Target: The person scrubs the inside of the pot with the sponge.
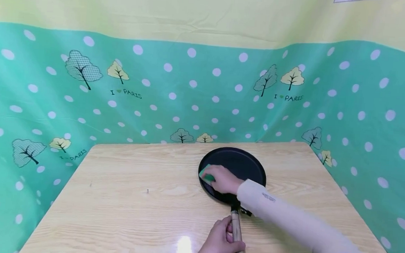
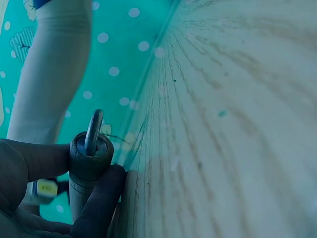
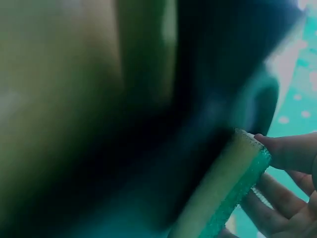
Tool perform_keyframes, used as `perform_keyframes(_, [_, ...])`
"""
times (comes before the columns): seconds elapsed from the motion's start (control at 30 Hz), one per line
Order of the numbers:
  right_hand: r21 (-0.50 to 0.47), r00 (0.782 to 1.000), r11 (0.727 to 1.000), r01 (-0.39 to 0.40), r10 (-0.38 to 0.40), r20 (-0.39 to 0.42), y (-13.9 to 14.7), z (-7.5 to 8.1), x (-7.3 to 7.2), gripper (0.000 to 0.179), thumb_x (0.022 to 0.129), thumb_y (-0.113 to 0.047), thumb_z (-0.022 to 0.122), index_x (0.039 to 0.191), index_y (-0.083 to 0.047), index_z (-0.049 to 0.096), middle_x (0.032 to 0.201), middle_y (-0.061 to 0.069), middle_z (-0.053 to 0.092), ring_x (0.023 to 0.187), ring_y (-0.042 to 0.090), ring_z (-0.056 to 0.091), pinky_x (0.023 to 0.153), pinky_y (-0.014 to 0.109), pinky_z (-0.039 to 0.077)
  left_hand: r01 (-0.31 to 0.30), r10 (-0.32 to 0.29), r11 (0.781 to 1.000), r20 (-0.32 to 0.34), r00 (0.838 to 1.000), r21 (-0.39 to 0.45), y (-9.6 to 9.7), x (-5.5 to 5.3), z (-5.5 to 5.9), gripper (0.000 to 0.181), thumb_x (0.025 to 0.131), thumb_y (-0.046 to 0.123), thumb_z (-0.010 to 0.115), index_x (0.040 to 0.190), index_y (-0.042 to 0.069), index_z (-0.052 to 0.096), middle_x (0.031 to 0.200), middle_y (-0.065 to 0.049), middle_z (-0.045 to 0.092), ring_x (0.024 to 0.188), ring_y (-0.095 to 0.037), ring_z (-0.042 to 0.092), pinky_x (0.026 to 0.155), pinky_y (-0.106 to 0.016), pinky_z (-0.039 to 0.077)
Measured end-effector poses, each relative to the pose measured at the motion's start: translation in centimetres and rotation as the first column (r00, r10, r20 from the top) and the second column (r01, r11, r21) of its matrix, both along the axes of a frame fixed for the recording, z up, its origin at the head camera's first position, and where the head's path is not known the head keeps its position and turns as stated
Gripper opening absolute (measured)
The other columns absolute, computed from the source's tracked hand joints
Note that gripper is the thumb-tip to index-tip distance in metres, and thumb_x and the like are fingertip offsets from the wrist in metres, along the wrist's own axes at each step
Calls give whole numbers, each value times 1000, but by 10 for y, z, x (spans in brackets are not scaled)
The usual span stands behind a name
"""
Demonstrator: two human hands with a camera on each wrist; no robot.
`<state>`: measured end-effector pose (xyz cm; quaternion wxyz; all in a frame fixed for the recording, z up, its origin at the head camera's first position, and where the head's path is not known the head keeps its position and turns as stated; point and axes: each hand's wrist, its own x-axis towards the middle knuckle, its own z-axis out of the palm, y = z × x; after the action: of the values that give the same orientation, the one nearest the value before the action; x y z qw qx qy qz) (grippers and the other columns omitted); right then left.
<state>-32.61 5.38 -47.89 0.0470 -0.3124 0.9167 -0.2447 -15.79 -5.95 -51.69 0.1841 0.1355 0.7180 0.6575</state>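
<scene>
A round black pan (image 1: pixel 242 164) lies on the wooden table (image 1: pixel 130 200), its wooden handle (image 1: pixel 235 227) pointing toward me. My left hand (image 1: pixel 219 245) grips that handle; the left wrist view shows my fingers (image 2: pixel 94 203) curled round the handle's end (image 2: pixel 87 163) with its metal ring (image 2: pixel 93 131). My right hand (image 1: pixel 221 179) holds a green sponge (image 1: pixel 206 174) pressed on the pan's left inner side. In the right wrist view the sponge (image 3: pixel 233 193) lies flat against the dark pan (image 3: pixel 213 89), held by my fingertips (image 3: pixel 287 151).
A green dotted cloth (image 1: pixel 191 90) with tree prints walls in the table at the back and both sides. The table's left half (image 1: pixel 112 198) is bare wood.
</scene>
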Motion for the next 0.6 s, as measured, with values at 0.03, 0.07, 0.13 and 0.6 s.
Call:
perform_keyframes(0.03, [13,1000,1000,17,-17,6,-2,1,-8,37,95,11,64,124,-11,74,136,10,66,135,33,56,113,49,47,-7,7,1000,-3,1000,5,0,0,0,81,79,-2,81,149,-17,41,105,-8,48,83,-12,54,67,-17,51])
perform_keyframes(0.07, [25,999,999,35,-35,13,-4,1,-15,39,95,11,63,125,-11,74,137,9,66,133,32,58,111,48,49,-13,13,1000,-7,1000,9,0,1,1,81,79,-2,81,148,-17,42,105,-8,49,82,-12,55,66,-16,51])
perform_keyframes(0.13, [48,997,996,69,-70,34,-5,2,-29,42,96,11,61,128,-13,73,138,8,65,130,29,59,106,44,52,-21,21,1000,-6,1000,18,0,1,1,80,79,-3,81,148,-17,43,106,-8,49,82,-12,55,66,-16,52])
perform_keyframes(0.6, [85,968,964,250,-252,12,47,0,-76,41,98,3,65,137,-8,70,141,14,66,134,36,58,112,52,48,-22,22,999,-18,1000,24,1,3,1,79,78,-5,81,146,-18,43,105,-8,49,82,-11,55,65,-16,52])
